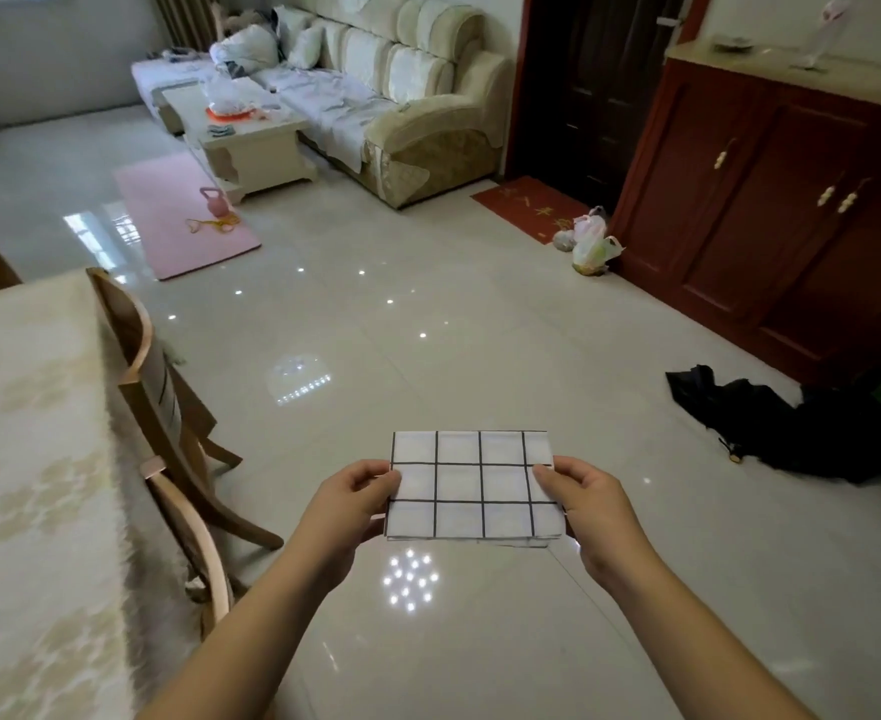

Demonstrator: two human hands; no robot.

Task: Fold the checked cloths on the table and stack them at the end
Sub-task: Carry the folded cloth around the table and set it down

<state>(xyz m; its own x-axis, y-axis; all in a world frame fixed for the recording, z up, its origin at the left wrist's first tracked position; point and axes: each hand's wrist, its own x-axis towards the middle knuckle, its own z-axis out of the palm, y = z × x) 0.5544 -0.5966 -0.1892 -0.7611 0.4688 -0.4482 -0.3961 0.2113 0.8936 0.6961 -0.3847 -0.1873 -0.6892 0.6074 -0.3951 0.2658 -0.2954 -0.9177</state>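
Step in hand: one checked cloth [472, 485] is already folded into a small, flat rectangle of several layers, so the folding of this piece looks finished; I judge this to be the carry, or a last squaring-up, before stacking.
Cloth position: held in the air over the tiled floor [480, 330], well apart from the bench [27, 459], touching nothing but the hands.
Left hand [355, 504]: pinches the cloth's left edge, thumb on top, fingers curled underneath.
Right hand [591, 504]: pinches the right edge the same way, thumb on top near the middle grid line.
Cloth state: level, lightly taut between the two grips; the layered edges show along its near side.
Bench: at the left edge of the view, under a pale patterned cover, with two wooden chairs [162, 387] along its right side; no other checked cloths or stack can be seen on the part in view.
Next move calls for: turning left toward the bench and laying the cloth down flat with both grips kept even, so the layers do not slide apart.
Unknown: where the stack stands cannot be told.
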